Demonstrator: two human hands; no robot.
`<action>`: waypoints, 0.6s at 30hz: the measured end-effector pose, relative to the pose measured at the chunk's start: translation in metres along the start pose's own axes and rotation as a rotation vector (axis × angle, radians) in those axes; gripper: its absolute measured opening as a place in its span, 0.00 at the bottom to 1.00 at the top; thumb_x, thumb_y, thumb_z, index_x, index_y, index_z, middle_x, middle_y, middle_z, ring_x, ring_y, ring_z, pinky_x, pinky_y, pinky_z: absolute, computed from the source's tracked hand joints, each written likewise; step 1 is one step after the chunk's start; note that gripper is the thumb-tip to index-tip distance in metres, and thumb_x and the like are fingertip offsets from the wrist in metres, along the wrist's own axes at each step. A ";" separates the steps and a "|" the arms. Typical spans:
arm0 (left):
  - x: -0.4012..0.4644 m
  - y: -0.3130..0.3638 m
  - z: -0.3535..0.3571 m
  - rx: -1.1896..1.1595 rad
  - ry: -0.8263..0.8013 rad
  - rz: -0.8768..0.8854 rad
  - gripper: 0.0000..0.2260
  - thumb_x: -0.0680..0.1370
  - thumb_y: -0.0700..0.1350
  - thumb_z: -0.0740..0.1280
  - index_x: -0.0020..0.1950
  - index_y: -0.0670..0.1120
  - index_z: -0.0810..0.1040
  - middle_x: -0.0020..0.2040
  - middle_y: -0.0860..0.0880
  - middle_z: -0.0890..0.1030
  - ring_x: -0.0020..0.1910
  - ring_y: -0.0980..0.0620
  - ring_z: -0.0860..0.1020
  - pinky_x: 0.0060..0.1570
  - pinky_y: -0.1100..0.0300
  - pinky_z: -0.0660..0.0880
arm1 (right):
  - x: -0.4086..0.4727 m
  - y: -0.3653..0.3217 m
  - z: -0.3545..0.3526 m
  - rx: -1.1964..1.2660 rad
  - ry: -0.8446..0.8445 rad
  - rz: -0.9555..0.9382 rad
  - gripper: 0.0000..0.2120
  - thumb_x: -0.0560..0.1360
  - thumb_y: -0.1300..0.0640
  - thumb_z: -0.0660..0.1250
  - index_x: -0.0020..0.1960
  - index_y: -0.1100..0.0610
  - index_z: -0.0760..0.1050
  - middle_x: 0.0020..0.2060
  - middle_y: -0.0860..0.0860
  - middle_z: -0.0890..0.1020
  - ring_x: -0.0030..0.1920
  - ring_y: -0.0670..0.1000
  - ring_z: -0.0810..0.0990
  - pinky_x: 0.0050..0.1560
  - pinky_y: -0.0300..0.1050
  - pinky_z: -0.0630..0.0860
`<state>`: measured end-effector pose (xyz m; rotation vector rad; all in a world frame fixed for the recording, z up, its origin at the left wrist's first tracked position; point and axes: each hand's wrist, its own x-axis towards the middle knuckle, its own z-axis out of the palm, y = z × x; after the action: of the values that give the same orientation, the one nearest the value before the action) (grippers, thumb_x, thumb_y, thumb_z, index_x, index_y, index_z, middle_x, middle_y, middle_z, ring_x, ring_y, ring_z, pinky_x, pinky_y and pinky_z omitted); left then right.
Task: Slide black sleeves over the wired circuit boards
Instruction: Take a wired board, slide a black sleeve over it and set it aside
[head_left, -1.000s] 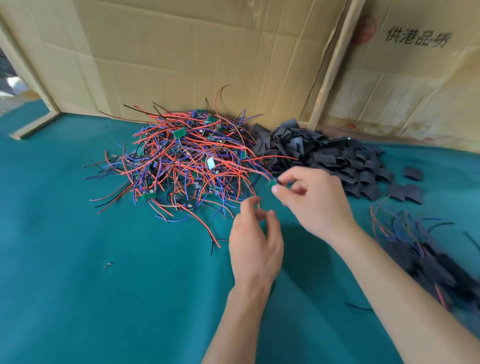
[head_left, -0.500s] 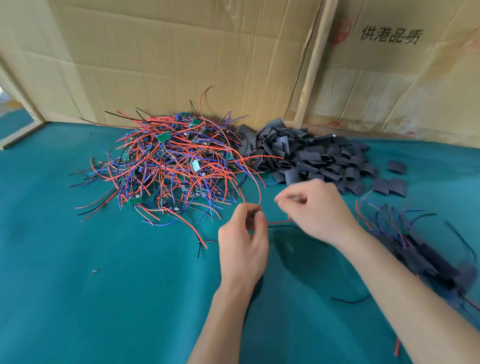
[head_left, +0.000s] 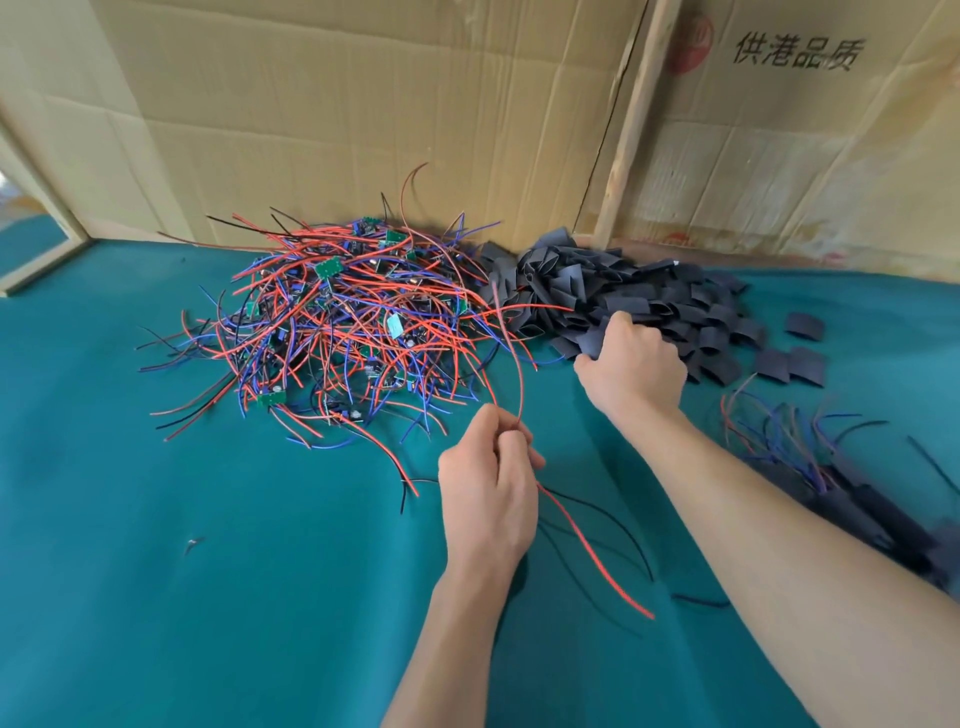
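Sleeves (head_left: 613, 291) heaped far right under right hand (head_left: 631, 358), fingers curled into them; left hand (head_left: 488, 483) nearer, pinching red wire (head_left: 587, 545).

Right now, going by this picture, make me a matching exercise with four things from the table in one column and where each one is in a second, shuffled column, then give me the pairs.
Things:
1. left hand
2. right hand
3. wire tangle
4. finished bundle

Places:
A. heaped on the green cloth, left of the black sleeves
B. at the near edge of the sleeve pile, fingers curled at a sleeve
C. at the picture's right edge, beside the right forearm
D. in the middle foreground, pinching wires

Pairs: 1-D, 2-B, 3-A, 4-C
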<state>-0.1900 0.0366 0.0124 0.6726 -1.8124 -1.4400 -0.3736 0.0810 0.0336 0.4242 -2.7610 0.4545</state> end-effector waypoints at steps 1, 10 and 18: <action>0.000 0.000 0.000 0.013 -0.012 0.003 0.09 0.71 0.44 0.55 0.36 0.50 0.73 0.31 0.51 0.82 0.30 0.42 0.76 0.31 0.48 0.77 | 0.000 0.001 0.000 -0.002 0.001 0.002 0.18 0.75 0.48 0.72 0.46 0.57 0.65 0.46 0.59 0.82 0.43 0.62 0.79 0.37 0.48 0.67; -0.001 -0.005 0.000 0.101 -0.137 0.072 0.05 0.75 0.46 0.58 0.41 0.49 0.72 0.31 0.51 0.79 0.31 0.48 0.76 0.35 0.49 0.77 | -0.043 0.033 -0.042 0.756 -0.232 0.126 0.16 0.75 0.53 0.72 0.62 0.47 0.79 0.36 0.46 0.86 0.41 0.50 0.81 0.38 0.44 0.77; -0.003 -0.005 -0.001 0.128 -0.347 0.132 0.06 0.74 0.46 0.57 0.43 0.50 0.73 0.29 0.52 0.78 0.26 0.53 0.69 0.31 0.59 0.65 | -0.081 0.071 -0.058 1.585 -0.400 0.425 0.04 0.79 0.60 0.69 0.51 0.53 0.78 0.45 0.58 0.87 0.34 0.52 0.81 0.32 0.41 0.77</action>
<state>-0.1872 0.0373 0.0067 0.3705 -2.1868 -1.4273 -0.3091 0.1851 0.0395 0.1951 -2.1147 2.8412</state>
